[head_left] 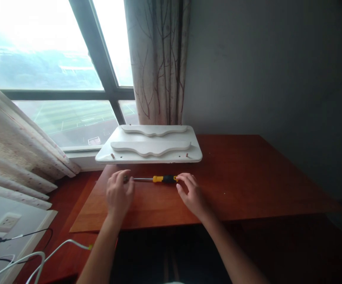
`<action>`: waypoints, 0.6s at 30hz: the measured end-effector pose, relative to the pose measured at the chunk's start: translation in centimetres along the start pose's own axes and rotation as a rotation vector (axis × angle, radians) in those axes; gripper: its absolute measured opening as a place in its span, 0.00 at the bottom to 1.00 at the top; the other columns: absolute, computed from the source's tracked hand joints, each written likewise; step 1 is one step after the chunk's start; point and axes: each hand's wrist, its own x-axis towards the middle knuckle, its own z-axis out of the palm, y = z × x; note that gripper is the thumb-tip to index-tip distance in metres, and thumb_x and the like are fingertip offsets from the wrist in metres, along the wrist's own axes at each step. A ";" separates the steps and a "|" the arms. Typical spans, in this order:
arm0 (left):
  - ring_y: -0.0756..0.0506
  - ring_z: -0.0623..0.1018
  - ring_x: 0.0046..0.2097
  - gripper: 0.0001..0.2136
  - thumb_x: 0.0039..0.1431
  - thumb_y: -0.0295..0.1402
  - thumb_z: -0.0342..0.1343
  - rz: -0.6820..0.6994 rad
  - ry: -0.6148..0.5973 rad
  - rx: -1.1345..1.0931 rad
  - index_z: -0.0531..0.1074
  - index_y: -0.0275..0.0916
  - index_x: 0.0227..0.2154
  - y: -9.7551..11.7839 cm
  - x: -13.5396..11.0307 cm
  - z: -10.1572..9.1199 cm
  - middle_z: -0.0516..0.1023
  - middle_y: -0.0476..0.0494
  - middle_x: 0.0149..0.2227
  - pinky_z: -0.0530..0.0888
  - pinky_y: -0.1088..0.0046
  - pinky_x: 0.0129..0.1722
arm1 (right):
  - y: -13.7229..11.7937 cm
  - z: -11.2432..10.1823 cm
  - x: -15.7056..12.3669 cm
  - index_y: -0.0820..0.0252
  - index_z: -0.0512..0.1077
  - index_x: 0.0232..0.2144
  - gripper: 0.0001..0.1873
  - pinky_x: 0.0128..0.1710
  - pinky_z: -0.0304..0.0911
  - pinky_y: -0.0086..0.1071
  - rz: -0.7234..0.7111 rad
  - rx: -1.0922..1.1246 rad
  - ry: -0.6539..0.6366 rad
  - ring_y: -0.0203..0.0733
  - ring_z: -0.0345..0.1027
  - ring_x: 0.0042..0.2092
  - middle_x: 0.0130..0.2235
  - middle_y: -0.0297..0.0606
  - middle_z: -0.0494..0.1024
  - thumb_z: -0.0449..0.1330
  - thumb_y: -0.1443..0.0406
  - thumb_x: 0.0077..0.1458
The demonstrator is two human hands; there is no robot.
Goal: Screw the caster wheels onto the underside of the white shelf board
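Note:
A screwdriver (156, 179) with a yellow and black handle and a metal shaft lies flat on the brown wooden table (247, 177), pointing left. My right hand (190, 193) rests on the table with its fingertips touching the black end of the handle, fingers curved. My left hand (118, 193) lies at the shaft's tip, fingers curled over something small that I cannot make out. Just beyond the screwdriver lie white wooden boards (148, 149), stacked, with two wavy-edged pieces on top and small dowels sticking up.
A window (55, 79) and a patterned curtain (158, 59) stand behind the table, a grey wall on the right. At lower left are a wall socket (6, 223) and white cables (34, 258). The table's front edge runs just under my wrists.

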 end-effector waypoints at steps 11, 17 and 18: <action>0.37 0.78 0.45 0.15 0.62 0.41 0.50 -0.004 -0.269 0.028 0.76 0.39 0.44 -6.6 0.7 0.2 0.79 0.39 0.46 0.73 0.62 0.45 | 0.5 3.4 2.4 0.52 0.76 0.52 0.20 0.57 0.67 0.44 -0.102 -0.185 -0.206 0.47 0.69 0.53 0.52 0.41 0.76 0.57 0.73 0.61; 0.40 0.80 0.46 0.13 0.65 0.41 0.51 0.055 -0.317 -0.102 0.76 0.40 0.41 -5.2 -0.2 0.2 0.79 0.40 0.46 0.74 0.65 0.47 | 0.5 1.6 1.6 0.47 0.77 0.52 0.23 0.56 0.69 0.44 -0.109 -0.092 -0.228 0.47 0.69 0.53 0.52 0.40 0.76 0.56 0.76 0.62; 0.40 0.80 0.45 0.13 0.65 0.41 0.51 0.062 -0.321 -0.115 0.76 0.40 0.42 -4.8 -0.5 0.1 0.79 0.40 0.46 0.74 0.65 0.47 | 0.6 1.1 1.4 0.47 0.77 0.52 0.24 0.56 0.69 0.44 -0.102 -0.079 -0.234 0.47 0.69 0.53 0.52 0.40 0.76 0.56 0.76 0.61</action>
